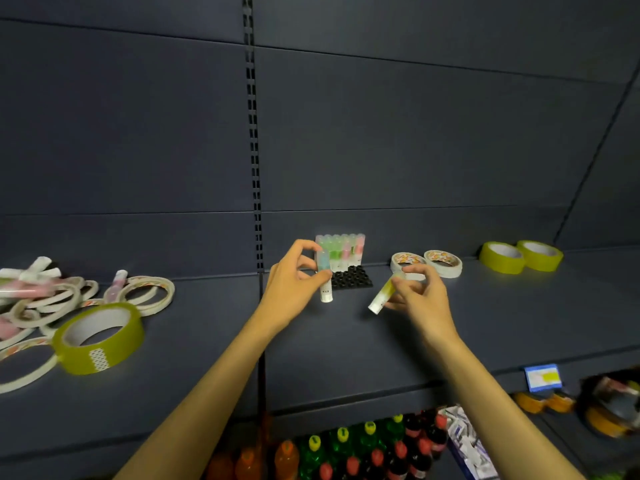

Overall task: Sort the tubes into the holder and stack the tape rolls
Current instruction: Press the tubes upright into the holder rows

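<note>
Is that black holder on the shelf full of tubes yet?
No, only partly. The black holder has one row of tubes standing along its back edge, while the front sockets show as empty dark holes.

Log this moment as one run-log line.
left hand: holds blue tube upright | right hand: holds yellow tube tilted | holder: back row filled

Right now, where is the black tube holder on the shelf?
In the head view the black holder sits mid-shelf against the back panel, a row of tubes in its rear slots, just right of the left hand and left of the white tape rolls.
</note>
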